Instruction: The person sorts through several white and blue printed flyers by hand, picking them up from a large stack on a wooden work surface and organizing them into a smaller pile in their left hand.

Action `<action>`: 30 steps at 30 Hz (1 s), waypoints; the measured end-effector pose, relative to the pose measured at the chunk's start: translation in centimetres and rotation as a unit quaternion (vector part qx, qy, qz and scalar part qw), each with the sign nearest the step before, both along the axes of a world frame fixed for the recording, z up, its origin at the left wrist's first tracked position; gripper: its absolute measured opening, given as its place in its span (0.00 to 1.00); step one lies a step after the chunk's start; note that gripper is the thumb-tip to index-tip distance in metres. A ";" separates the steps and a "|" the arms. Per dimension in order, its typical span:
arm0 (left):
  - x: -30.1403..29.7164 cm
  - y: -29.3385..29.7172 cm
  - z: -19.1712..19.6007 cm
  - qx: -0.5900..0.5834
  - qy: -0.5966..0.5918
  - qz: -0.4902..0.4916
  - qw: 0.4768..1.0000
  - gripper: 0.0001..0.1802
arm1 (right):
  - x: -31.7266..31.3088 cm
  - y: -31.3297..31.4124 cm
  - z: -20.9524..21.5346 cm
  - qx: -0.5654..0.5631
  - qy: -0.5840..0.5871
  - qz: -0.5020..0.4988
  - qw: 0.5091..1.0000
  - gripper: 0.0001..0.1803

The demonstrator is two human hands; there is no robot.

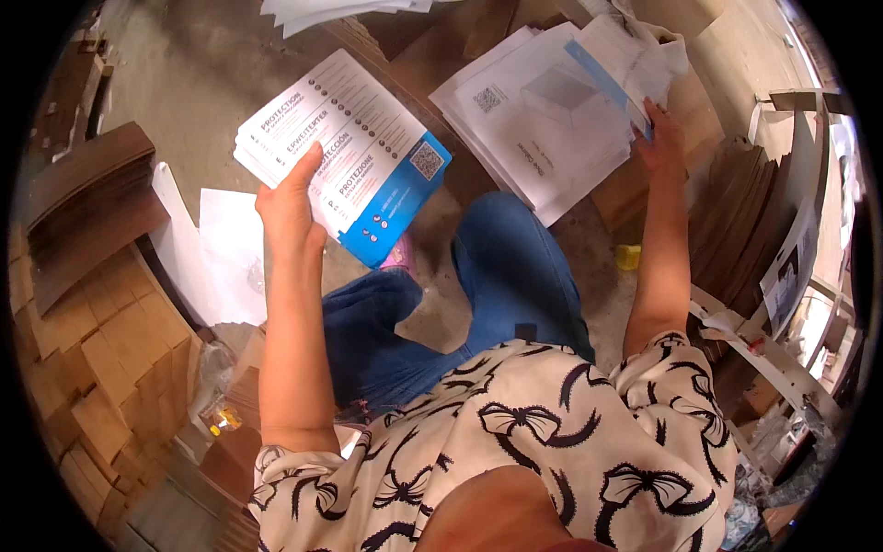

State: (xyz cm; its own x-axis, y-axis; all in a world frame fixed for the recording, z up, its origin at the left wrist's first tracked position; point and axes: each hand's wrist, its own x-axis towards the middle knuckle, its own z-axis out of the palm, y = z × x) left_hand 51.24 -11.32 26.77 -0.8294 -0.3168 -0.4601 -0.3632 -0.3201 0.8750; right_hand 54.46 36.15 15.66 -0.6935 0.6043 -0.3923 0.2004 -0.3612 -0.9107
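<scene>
My left hand (292, 198) grips a stack of white leaflets (345, 138) with a blue band along one end. Its thumb lies on top, while the other fingers are hidden underneath. At the right, my right hand (658, 143) closes on the corner of another leaflet (612, 83), white with a blue strip. That leaflet lies over a loose pile of printed white sheets (524, 129), the top one showing a grey box-shaped drawing. Beneath the pile, a cardboard box (635, 189) shows in part.
Stacked cardboard pieces (120, 359) fill the left side, with brown panels (92, 212) above them. White sheets (235, 253) stand beside my left forearm. Dark brown boards (740, 207) lean at the right. A small yellow object (628, 257) sits near my right forearm.
</scene>
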 end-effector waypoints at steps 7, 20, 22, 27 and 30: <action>0.5 -0.3 0.5 -0.002 0.004 -0.022 1.000 0.23 | -0.1 -11.4 3.9 0.284 -0.267 0.253 0.886 0.20; -1.4 0.3 -0.1 0.062 0.018 -0.109 0.992 0.22 | 3.4 -13.5 2.2 0.460 -0.277 0.073 0.840 0.32; -1.3 0.6 0.6 0.076 0.016 -0.116 0.990 0.22 | 4.9 -12.9 1.6 0.416 -0.277 0.041 0.865 0.37; -0.8 1.5 2.7 0.106 0.047 -0.126 0.985 0.21 | 5.8 -14.2 -0.7 0.389 -0.273 0.030 0.879 0.51; -0.5 2.1 3.6 0.114 0.045 -0.119 0.985 0.21 | 4.1 -16.8 2.7 0.366 -0.350 0.057 0.860 0.62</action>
State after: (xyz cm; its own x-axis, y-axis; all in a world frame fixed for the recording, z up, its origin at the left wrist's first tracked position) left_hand 50.74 -9.27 30.37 -0.9086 -0.0050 -0.4177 -0.3760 -0.4261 0.8228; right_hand 58.56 19.39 18.34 -0.5143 0.8104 -0.2808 0.7878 0.3169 -0.5282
